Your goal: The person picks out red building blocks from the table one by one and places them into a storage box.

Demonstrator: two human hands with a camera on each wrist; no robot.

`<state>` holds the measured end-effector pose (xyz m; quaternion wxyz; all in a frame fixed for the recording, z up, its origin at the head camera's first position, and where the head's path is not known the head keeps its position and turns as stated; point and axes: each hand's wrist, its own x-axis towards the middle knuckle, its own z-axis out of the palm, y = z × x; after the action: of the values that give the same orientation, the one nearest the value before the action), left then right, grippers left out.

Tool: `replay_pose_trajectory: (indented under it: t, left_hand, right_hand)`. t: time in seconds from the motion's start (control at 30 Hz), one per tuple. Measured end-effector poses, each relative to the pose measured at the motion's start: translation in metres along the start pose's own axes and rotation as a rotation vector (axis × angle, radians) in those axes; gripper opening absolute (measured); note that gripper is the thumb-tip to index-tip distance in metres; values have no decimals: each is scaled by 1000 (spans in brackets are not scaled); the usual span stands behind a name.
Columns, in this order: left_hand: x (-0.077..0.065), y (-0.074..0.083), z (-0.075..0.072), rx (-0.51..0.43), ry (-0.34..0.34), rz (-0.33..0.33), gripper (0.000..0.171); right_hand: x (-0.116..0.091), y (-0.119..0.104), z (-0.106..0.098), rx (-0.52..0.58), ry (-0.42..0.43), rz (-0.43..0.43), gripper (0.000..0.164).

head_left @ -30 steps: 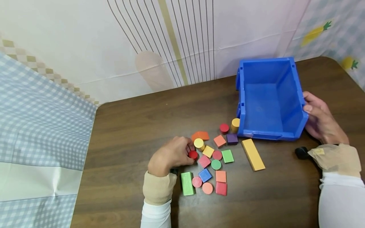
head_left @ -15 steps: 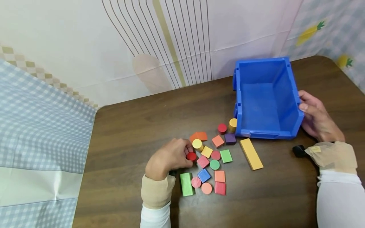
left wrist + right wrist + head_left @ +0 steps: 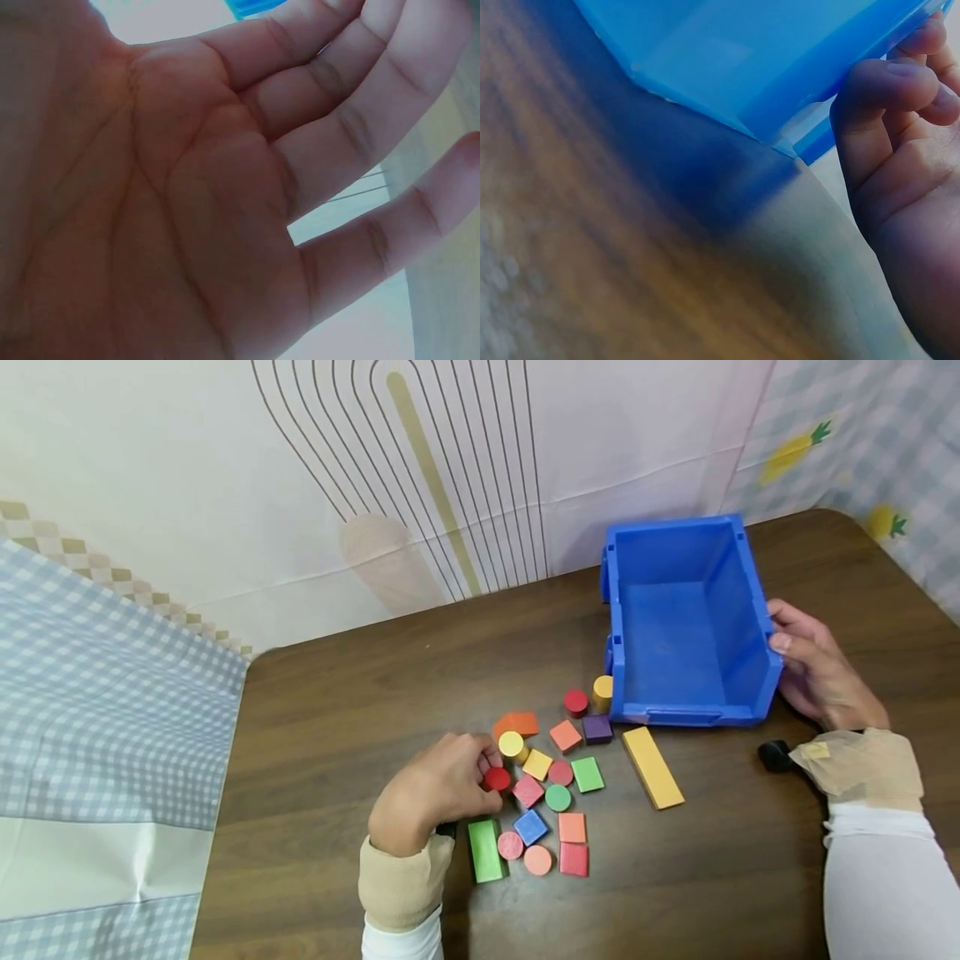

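In the head view my left hand is at the left side of a cluster of coloured blocks. Its thumb and fingers pinch a round red block, beside a yellow cylinder. The left wrist view shows only the palm and fingers; the red block is hidden there. On the right, my right hand grips the right wall of a blue plastic bin, thumb on the rim. The right wrist view shows the same bin with the fingers curled at its edge.
Several blocks lie right of the left hand, among them a green block, a blue square and an orange block. A long yellow block lies before the bin. A patterned cloth hangs behind the wooden table.
The whole head view has shifted slightly, so things appear a little farther left. Both hands keep their places, the left at the round red block and the right on the bin.
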<state>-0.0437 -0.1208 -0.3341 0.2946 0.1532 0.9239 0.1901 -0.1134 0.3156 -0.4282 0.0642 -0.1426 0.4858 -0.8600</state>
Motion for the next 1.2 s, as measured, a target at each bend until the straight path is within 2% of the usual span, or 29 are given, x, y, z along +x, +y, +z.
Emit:
replay_pose_trajectory:
  t: [0.3,0.63,0.8,1.0,1.2]
  left_hand:
    - [-9,6,-2,-40,62,106,27]
    - [-11,9,-2,-24,74,93,28]
    - [-11,9,0,-4,83,111,30]
    - [-9,10,-1,-24,83,144,33]
    - [-10,13,1,16,88,168,23]
  right_hand:
    - [0,-2,0,2,14,-9,27]
    - [0,-3,3,-10,16,19,28]
    - [-2,-2,4,-30,10,35,28]
    - [-1,-3,3,-22,-18,37,29]
    - [-1,-1,2,-19,12,22,28]
